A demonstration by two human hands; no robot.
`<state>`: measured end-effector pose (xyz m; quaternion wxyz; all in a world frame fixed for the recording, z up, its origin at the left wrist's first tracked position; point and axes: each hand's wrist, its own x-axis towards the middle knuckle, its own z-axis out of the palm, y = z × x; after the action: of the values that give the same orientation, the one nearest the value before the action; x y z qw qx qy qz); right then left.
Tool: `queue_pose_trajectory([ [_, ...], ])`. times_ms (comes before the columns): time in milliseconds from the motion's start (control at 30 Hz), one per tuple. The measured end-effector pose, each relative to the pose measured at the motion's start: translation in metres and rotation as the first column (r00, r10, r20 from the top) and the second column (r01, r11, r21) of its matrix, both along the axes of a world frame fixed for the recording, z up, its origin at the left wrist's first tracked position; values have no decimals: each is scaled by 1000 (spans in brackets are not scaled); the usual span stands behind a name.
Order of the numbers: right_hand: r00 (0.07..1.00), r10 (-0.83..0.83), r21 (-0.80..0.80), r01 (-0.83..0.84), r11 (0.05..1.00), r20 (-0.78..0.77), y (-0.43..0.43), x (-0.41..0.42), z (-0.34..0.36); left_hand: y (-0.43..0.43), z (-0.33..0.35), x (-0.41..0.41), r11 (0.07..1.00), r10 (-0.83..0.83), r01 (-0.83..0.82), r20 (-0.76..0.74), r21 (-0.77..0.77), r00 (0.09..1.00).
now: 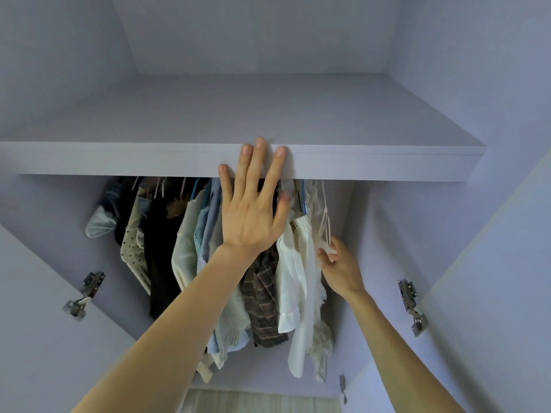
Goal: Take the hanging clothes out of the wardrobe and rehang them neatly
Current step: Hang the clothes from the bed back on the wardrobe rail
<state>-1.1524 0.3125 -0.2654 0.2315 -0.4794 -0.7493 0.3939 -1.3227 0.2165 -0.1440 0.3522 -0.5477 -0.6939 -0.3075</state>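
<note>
Hanging clothes (262,293), white, striped, plaid and black, crowd beneath the pale lilac wardrobe shelf (119,158). The left hand (253,216) lays straight, spread fingers (259,156) on its front edge; the right hand (340,266) pinches a thin white hanger (327,231) at the row's right end.

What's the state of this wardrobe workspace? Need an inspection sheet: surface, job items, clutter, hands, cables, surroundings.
Surface: shelf sits above the clothes.
Job's things: hanging clothes are packed under the shelf, among them a black garment, a plaid shirt and a white shirt. Coloured hanger hooks show at the top.
Clutter: nothing seen.
Grippers: left hand has straight fingers, tips on the shelf's front edge. Right hand pinches a pale cord by the rightmost garment; what it belongs to is unclear.
Cables: nothing seen.
Surroundings: doors are open, with a left hinge and a right hinge exposed.
</note>
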Motion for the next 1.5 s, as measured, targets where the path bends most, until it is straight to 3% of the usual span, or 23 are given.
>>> queue_pose_trajectory([
  [100, 999, -2, -60, 0, 998, -40, -46, 29, -12, -40, -55, -5, 983, -14, 39, 142, -177, 990],
  [167, 998, 57, -36, -58, 998, -22, -75, 44, -24, -75, -102, -14, 934, 86, 23, 288, -357, 954],
  [267, 984, 159, 38, -162, 986, 78, -109, 51, -46, -133, -160, -23, 795, 327, 46, 492, -604, 807],
  [400, 916, 352, 113, -377, 919, 194, -148, 34, -71, -213, -211, -20, 677, 557, 42, 549, -735, 623],
  [533, 722, 617, 98, -671, 735, 313, -184, -8, -79, -298, -231, 1, 601, 716, -39, 515, -798, 471],
  [667, 478, 798, 130, -876, 465, 367, -233, -45, -74, -381, -230, 43, 536, 836, -207, 480, -818, 268],
  [833, 171, 918, 205, -974, 102, 359, -319, -58, -72, -485, -225, 139, 387, 881, -425, 465, -818, -94],
  [1033, -264, 867, 224, -897, -382, 422, -449, -7, -70, -584, -222, 321, 138, 733, -472, 410, -871, -543],
  [1167, -538, 725, 214, -720, -660, 429, -536, 59, -51, -620, -207, 449, -27, 530, -480, 394, -877, -751],
  [1333, -771, 515, 342, -402, -849, 374, -626, 150, -29, -641, -186, 582, -257, 235, -478, 425, -840, -874],
  [1500, -860, 257, 362, -91, -928, 440, -696, 247, -19, -635, -175, 704, -422, 15, -418, 455, -804, -890],
])
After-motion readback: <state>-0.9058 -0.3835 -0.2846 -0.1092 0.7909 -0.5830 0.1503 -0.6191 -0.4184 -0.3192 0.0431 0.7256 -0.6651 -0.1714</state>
